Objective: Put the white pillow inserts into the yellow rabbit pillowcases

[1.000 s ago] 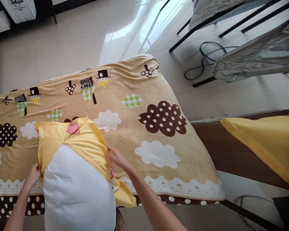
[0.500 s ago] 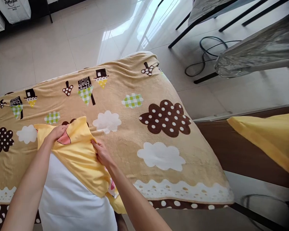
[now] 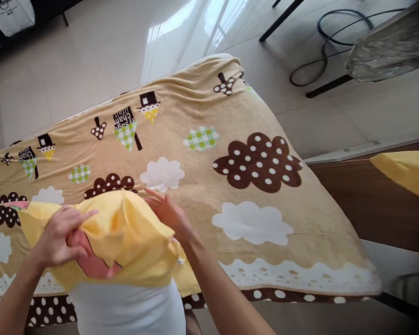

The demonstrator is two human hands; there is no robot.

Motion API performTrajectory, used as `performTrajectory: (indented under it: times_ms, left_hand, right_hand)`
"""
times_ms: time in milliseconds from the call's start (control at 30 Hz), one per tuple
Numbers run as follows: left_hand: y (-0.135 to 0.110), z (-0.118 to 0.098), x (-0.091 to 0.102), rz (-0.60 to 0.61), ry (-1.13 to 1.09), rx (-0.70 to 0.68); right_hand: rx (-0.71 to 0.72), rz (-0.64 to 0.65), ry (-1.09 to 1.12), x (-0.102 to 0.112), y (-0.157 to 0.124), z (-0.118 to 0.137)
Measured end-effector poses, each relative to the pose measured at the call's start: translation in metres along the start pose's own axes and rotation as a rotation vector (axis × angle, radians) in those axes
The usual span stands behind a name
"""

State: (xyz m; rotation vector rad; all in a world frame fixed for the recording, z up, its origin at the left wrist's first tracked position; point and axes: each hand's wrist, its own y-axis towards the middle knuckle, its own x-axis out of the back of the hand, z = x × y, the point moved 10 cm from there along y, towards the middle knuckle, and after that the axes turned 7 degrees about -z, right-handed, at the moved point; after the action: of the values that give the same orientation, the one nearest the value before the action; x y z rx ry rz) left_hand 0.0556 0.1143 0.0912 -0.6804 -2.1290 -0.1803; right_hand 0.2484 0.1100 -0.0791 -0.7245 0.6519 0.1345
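Only partway over the white pillow (image 3: pixel 129 307) with the yellow cover (image 3: pixel 132 237), at the near edge of the blanket (image 3: pixel 230 153): bunched in closed fingers of the left hand (image 3: pixel 59 235), brushed by spread-open fingers of the right hand (image 3: pixel 167 214), lower half left bare.

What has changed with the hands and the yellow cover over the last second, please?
The left hand left the side of the yellow cover, went to its far end and now grips bunched fabric there. The right hand moved up too, fingers spread against the cover, which has slid nearer over the white pillow, hiding more of it. The patterned blanket stayed spread out.
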Motion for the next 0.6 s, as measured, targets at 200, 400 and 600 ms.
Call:
performTrajectory:
  times_ms: [200, 400, 600]
  left_hand:
    - [-0.011, -0.074, 0.007, -0.117, 0.431, -0.304]
    - [-0.003, -0.107, 0.012, -0.305, 0.318, -0.349]
    - [-0.037, -0.094, 0.06, -0.648, -0.024, -0.243]
  right_hand:
    - [0.046, 0.065, -0.212, -0.054, -0.001, 0.029]
    - [-0.061, 0.193, -0.045, -0.059, -0.009, -0.013]
    - [0.231, 0.152, -0.329, -0.074, -0.009, 0.008]
